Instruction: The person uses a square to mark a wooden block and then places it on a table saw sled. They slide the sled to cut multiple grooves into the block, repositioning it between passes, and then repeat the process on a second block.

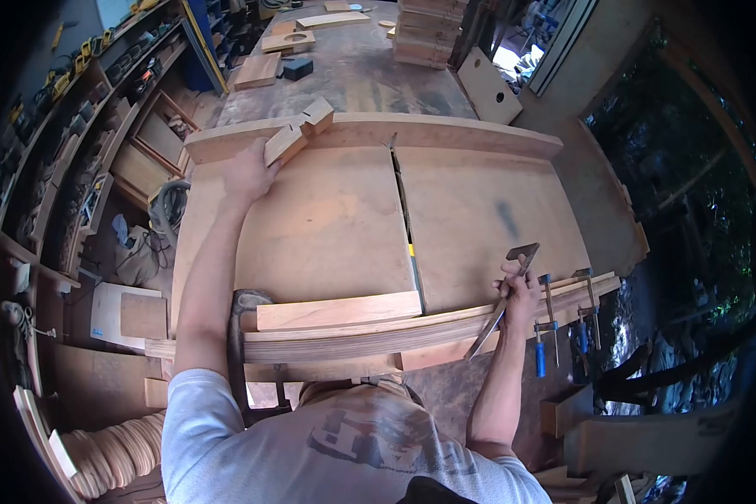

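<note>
My left hand (pixel 250 174) is closed on the near end of a notched wooden block (pixel 287 143), at the far left of a plywood sled (pixel 328 218). The block's other end reaches over the sled's rear fence (pixel 445 133). In my right hand (pixel 519 296), above the sled's near right side, is a try square (pixel 489 332). Its long blade slants down toward the front fence and its short dark leg sticks out above my fingers. A pale wood strip (pixel 336 311) lies along the front fence (pixel 353 343).
A dark clamp (pixel 242 328) grips the front fence at left; blue-handled clamps (pixel 540 357) hang from it at right. A slot with a yellow mark (pixel 411 249) splits the sled. Beyond are wood offcuts (pixel 259 70) and stacked boards (pixel 428 34). Tool shelves (pixel 76 143) line the left.
</note>
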{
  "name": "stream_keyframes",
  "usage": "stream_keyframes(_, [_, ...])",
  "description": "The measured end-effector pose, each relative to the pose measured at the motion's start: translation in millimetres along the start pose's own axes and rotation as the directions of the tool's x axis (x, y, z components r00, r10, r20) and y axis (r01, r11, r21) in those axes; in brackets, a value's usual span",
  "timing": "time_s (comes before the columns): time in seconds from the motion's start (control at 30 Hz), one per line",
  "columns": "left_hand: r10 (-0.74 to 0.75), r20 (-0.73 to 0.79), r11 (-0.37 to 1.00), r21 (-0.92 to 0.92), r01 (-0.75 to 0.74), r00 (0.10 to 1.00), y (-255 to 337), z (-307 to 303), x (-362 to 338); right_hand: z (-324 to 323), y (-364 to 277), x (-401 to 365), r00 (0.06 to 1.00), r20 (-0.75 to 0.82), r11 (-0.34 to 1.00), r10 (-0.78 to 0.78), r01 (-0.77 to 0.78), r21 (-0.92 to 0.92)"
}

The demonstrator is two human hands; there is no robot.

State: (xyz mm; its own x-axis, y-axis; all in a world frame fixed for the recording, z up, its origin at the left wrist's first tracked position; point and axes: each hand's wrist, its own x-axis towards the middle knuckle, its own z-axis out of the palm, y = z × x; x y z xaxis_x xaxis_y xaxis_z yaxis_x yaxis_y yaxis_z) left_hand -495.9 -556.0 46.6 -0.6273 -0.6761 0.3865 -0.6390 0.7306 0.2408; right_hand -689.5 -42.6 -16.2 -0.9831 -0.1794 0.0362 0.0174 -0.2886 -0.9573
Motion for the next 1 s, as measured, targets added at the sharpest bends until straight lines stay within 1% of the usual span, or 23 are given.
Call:
stream_keyframes(0.23, [0.073,-0.042,0.997,-0.021,-0.074,0.996,-4.8,8.4,-2.2,0.2,0.3,-1.0,1.0,0.005,0.999,-0.004,0.004,-0.041])
stream_keyframes(0.53, [0.05,-0.036,0.997,-0.065,-0.052,0.998,-5.9,9.5,-3.0,-2.2,2.4,0.3,1.0,0.014,0.998,-0.016,0.016,-0.059])
stream_keyframes(0.63, [0.067,-0.041,0.995,-0.067,-0.069,0.997,-8.3,12.6,-2.0,-3.8,4.5,1.4,1.0,0.019,0.998,-0.015,0.016,-0.053])
stream_keyframes(0.83, [0.034,-0.018,0.998,-0.044,-0.035,0.999,-7.1,12.3,-1.1,-3.9,4.2,1.7,1.0,0.025,0.999,-0.017,0.019,-0.051])
stream_keyframes(1.0, [0.043,-0.025,0.997,-0.057,-0.045,0.999,-7.5,11.7,-1.6,-1.6,1.5,0.5,1.0,0.027,0.999,-0.012,0.013,-0.035])
